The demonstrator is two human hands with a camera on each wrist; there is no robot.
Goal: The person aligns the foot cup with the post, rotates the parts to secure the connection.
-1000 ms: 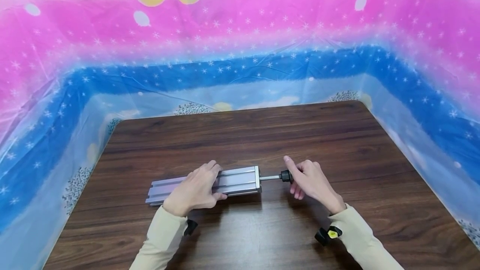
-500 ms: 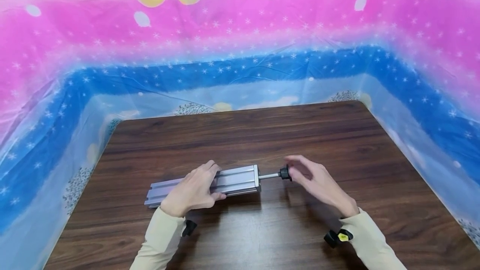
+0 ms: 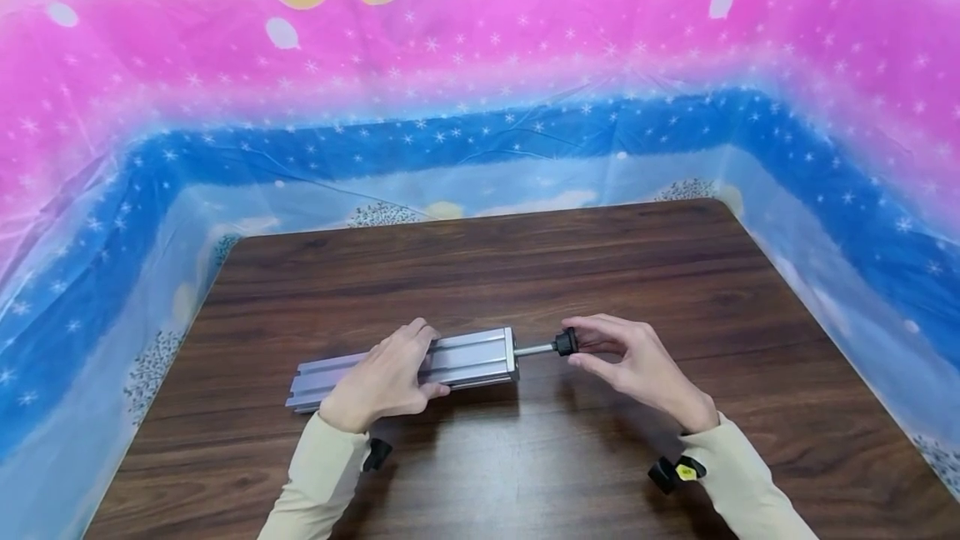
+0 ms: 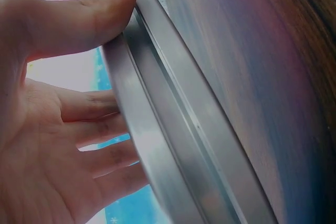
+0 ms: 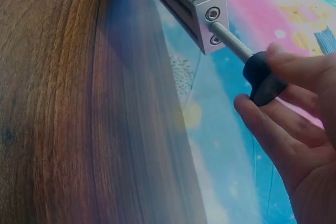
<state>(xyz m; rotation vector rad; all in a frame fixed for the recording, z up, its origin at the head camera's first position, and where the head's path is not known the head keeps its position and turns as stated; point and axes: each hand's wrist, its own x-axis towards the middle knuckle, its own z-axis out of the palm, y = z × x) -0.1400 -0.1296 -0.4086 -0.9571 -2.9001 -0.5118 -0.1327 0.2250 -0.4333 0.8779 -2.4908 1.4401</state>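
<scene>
We've got the left hand (image 3: pixel 382 377) clamped on the slotted metal rail (image 3: pixel 468 358), and it's a broad grip: in the left wrist view the thumb lies across the grooved face while four fingers, slight gaps showing between them, disappear behind the profile. Over to the right hand (image 3: pixel 637 361), and there we see a fingertip pinch on the black knob (image 3: pixel 566 342), thumb on the near side, forefinger on the far side, the palm well off it. Linking knob and rail is a threaded rod (image 3: pixel 534 349), silver and straight, running out of the end plate (image 5: pixel 203 22), where we spot two socket-head screws (image 5: pixel 212 13), one either side of it.

And the position? We find the rail over the middle of the wooden table (image 3: pixel 480 273), lying roughly along its far edge, one end towards the left edge, the knob end pointing at the right edge and angled slightly towards the far one. Whether its underside touches the tabletop, we can't tell.

Cream sleeves (image 3: pixel 326 465) reach in from the near edge, a black device (image 3: pixel 377 454) at each wrist, the right one wearing a yellow tag (image 3: pixel 686 472). Past the far edge, we get a snowflake-patterned cloth (image 3: pixel 480 140), pink over blue.
</scene>
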